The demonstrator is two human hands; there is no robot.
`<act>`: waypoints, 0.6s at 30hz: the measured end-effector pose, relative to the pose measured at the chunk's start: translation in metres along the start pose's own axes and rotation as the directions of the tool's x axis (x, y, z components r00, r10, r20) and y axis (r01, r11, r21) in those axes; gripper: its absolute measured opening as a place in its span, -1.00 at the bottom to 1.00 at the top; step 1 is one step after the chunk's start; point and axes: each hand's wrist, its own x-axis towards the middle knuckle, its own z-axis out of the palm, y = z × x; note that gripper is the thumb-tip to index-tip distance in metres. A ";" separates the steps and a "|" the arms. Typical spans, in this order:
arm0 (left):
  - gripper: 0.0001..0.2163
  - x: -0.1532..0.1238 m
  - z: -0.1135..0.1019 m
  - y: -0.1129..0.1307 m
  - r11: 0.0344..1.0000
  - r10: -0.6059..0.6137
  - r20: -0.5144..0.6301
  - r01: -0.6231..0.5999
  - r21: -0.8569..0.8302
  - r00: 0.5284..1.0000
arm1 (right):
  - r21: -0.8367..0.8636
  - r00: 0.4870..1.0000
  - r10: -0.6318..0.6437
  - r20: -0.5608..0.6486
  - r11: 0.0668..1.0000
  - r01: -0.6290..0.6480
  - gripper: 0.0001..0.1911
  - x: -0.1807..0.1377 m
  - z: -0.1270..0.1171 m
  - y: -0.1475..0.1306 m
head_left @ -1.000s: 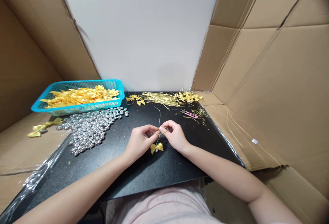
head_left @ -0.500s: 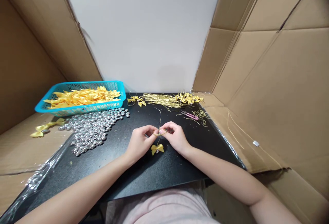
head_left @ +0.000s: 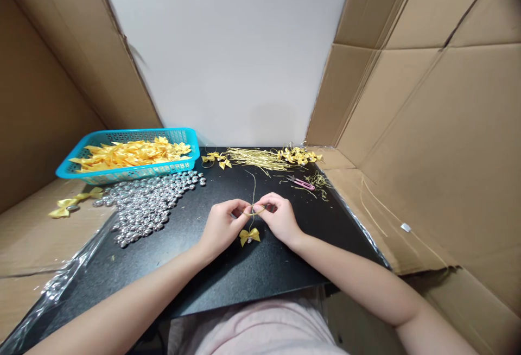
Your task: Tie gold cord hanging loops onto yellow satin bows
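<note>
My left hand (head_left: 222,226) and my right hand (head_left: 279,216) meet over the middle of the black table (head_left: 228,268). Both pinch a thin gold cord (head_left: 253,192) that forms a small loop between the fingertips. A small yellow ribbon bow (head_left: 249,235) hangs from the cord just below my fingers, with a silver bead at its middle. One end of the cord trails away from me across the table.
A turquoise basket (head_left: 130,173) of yellow ribbon bows stands at the back left. Several silver beads (head_left: 146,203) lie heaped in front of it. Gold cords (head_left: 254,158), finished bows (head_left: 297,154) and pink snips (head_left: 301,182) lie at the back. Cardboard walls stand on both sides.
My hands have stayed in place, working the gold cord loop; the bow has shifted very slightly. The view has tilted a little.
</note>
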 end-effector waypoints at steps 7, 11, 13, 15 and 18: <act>-0.80 -0.001 0.000 0.001 1.000 0.018 -0.004 -0.018 0.013 1.000 | -0.004 1.000 -0.007 -0.003 1.000 0.007 -0.92 0.000 0.000 0.001; -0.78 0.000 0.000 0.000 1.000 0.022 -0.007 -0.022 0.010 1.000 | -0.006 1.000 -0.001 0.007 1.000 0.001 -0.91 0.001 0.000 0.002; -0.78 0.000 0.001 0.000 1.000 0.024 -0.005 -0.024 0.007 1.000 | -0.005 1.000 0.002 0.014 1.000 -0.002 -0.90 0.001 0.000 0.002; -0.78 -0.001 0.001 -0.001 1.000 0.026 -0.004 -0.026 0.005 1.000 | -0.001 1.000 0.007 0.022 1.000 -0.007 -0.89 0.000 0.001 0.003; -0.79 -0.001 0.001 0.000 1.000 0.029 -0.008 -0.029 0.008 1.000 | 0.005 0.999 0.014 0.034 1.000 -0.014 -0.89 0.000 0.001 0.003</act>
